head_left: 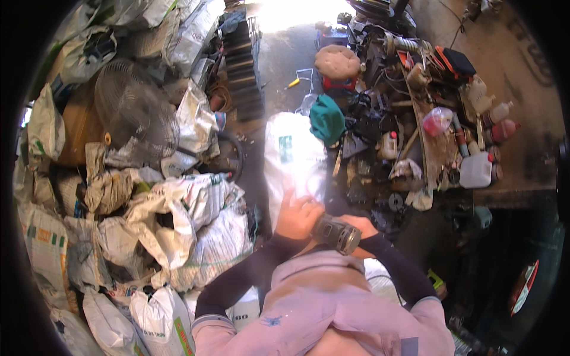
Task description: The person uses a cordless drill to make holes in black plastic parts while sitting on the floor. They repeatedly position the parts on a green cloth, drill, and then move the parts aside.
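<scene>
In front of my waist, both hands are close together at the near end of a white sack (288,169) with a green printed patch. A dark, stubby cylindrical tool (337,233) with a round metallic end lies between them. My right hand (363,226) is closed against this tool, though the tool hides part of its fingers. My left hand (298,217) lies over the sack's edge, with one finger raised and the others curled; what they hold is hidden. A green cloth bundle (326,120) rests beside the far end of the sack.
Many filled and crumpled white sacks (217,234) crowd the left, along with a round fan (135,113). A brown cushioned stool (336,62) stands ahead. To the right, a cluttered wooden shelf (418,113) carries bottles and a white jug (476,171). Dark scrap parts lie below it.
</scene>
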The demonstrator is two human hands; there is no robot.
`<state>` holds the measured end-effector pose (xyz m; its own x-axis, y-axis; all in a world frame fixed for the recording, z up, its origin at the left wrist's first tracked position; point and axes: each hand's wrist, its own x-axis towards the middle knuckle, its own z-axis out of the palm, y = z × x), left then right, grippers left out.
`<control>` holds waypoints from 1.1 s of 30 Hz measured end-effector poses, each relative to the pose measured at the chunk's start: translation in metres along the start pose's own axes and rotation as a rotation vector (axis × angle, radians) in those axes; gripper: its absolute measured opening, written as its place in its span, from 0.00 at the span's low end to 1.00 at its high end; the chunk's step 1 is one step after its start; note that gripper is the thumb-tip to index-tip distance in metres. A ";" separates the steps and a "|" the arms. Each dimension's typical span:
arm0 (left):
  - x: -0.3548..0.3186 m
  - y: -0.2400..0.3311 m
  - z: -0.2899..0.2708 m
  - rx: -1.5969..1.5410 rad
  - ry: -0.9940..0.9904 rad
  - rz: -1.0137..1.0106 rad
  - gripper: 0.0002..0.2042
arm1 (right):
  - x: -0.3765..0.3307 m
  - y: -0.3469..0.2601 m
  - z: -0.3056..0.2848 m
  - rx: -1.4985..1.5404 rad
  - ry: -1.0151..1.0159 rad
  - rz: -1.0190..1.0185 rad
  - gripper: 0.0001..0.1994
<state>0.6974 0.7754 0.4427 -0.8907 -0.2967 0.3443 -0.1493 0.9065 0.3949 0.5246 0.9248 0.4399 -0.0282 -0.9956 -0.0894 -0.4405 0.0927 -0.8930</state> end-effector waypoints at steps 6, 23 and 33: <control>0.148 -0.053 0.037 -0.334 -0.355 0.018 0.15 | 0.063 0.056 -0.125 0.207 -0.210 0.213 0.21; 0.334 -0.126 0.019 -0.188 -0.005 0.126 0.14 | 0.188 0.031 -0.278 0.058 0.021 0.091 0.20; 0.439 -0.327 0.045 -0.339 0.045 0.166 0.06 | 0.380 0.092 -0.301 0.045 0.114 0.093 0.17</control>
<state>0.3360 0.3622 0.4267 -0.8699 -0.1741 0.4616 0.1528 0.7946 0.5876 0.2037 0.5511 0.4566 -0.1696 -0.9776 -0.1248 -0.3905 0.1829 -0.9022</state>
